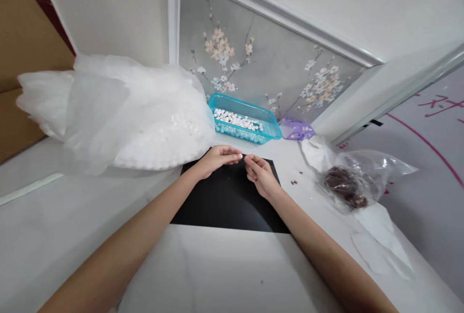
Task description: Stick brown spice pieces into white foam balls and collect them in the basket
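My left hand (220, 158) pinches a small white ball (241, 156) between thumb and fingertips, above a black mat (228, 202). Close to the ball, my right hand (260, 172) is closed in a pinch too; what sits in its fingertips is too small to make out. Behind both hands stands a blue plastic basket (271, 129), with several white balls (235, 120) inside. A few small dark red pieces (294, 182) lie on the white table, just right of the mat.
A large translucent bag (155, 115) full of white balls fills the left back. To the right, a clear bag (380, 168) holds a dark brown-red mass (342, 185). A purple packet (299, 129) lies beside the basket. A floral panel (268, 62) stands behind.
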The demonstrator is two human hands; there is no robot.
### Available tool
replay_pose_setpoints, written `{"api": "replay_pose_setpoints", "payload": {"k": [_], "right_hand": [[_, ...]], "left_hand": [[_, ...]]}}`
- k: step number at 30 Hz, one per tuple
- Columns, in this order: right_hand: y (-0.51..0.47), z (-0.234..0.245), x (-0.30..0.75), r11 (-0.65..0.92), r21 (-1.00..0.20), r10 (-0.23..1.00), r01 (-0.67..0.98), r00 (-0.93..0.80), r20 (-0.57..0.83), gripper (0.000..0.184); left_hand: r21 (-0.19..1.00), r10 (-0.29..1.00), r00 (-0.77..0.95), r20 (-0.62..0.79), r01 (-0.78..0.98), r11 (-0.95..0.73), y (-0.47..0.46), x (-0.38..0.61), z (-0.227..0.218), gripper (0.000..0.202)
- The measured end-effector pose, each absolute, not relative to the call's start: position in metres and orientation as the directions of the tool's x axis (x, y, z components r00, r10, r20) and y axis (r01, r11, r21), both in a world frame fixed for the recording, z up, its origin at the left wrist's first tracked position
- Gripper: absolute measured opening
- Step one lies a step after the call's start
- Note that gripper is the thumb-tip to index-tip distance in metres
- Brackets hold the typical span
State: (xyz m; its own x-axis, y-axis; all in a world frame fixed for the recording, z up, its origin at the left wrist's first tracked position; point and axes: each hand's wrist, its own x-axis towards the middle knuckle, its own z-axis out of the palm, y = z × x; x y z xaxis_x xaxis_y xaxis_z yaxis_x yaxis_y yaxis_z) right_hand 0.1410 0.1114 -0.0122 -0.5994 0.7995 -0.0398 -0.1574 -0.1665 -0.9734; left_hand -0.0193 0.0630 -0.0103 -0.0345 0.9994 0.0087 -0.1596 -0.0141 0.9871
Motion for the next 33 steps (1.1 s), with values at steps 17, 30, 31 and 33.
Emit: {"api": "replay_pose_setpoints", "payload": {"k": [17,30,31,33], "right_hand": [[0.1098,-0.0123,0.1392,-0.136,-0.98,0.818,-0.144,-0.574,-0.029,0.026],[0.11,-0.0119,0.1374,-0.095,-0.993,0.81,-0.075,-0.586,-0.034,0.032],[0.11,-0.012,0.137,-0.091,-0.993,0.812,-0.071,-0.583,-0.033,0.032],[0.1099,-0.012,0.1366,-0.086,-0.994,0.815,-0.061,-0.579,-0.034,0.033]], "left_hand": [[0.988,0.998,-0.053,-0.032,-0.15,0.023,0.0633,-0.0204,-0.0105,0.028],[0.984,0.998,-0.043,-0.05,-0.175,0.042,0.0601,-0.0212,-0.0085,0.025],[0.984,0.998,-0.039,-0.051,-0.174,0.043,0.0601,-0.0216,-0.009,0.025],[0.984,0.998,-0.032,-0.051,-0.172,0.044,0.0601,-0.0224,-0.0101,0.024]]}}
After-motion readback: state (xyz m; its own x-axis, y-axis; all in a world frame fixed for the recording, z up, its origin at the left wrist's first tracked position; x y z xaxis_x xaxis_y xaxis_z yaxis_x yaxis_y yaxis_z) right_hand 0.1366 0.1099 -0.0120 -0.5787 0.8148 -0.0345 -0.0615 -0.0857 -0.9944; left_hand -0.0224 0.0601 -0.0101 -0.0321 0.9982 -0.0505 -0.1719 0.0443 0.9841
